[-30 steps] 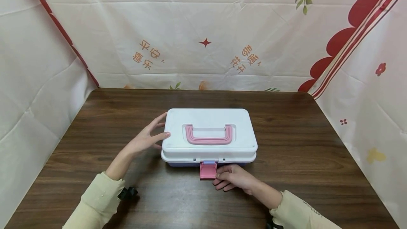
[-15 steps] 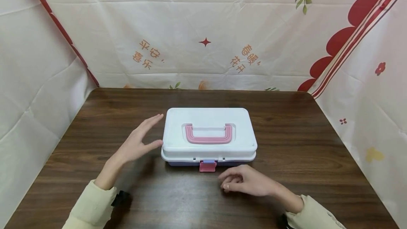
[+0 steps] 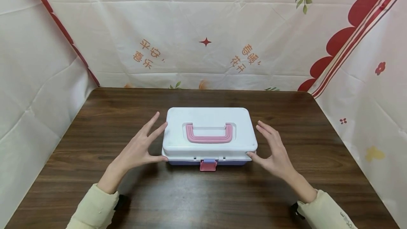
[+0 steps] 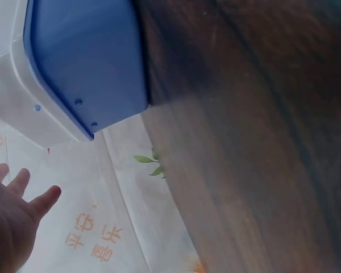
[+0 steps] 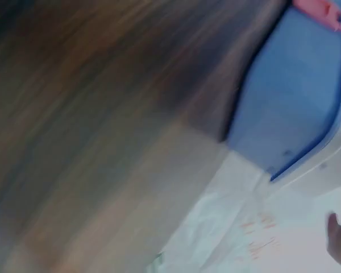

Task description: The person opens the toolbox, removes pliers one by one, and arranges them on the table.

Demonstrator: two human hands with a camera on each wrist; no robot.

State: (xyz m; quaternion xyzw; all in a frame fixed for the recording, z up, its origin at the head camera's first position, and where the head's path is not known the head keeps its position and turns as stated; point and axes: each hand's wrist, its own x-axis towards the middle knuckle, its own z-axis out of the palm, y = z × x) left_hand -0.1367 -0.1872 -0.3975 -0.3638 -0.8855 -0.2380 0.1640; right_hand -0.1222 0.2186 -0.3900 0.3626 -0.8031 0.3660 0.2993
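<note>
A storage box with a white lid [image 3: 208, 114] and a blue base [image 4: 88, 57] stands in the middle of the table. Its pink handle [image 3: 209, 139] lies folded flat in the lid, and a pink latch [image 3: 208, 166] juts out at the front. At the box's left end my left hand [image 3: 136, 151] has its fingers spread, thumb by the front corner and fingertips at the lid's side. My right hand [image 3: 276, 153] is spread at the opposite end, its thumb at the front right corner. In both wrist views the fingers show beside the lid.
The box rests on a dark wood-grain table [image 3: 203, 200]. White cloth with red and orange prints [image 3: 203, 24] hangs behind the table's back edge and along both sides. A black wrist strap [image 3: 297, 210] shows at the right sleeve.
The right hand has left the latch and moved up to the box's right end. The left hand backed off, then came back to the left end. The latch has swung to a shallower angle.
</note>
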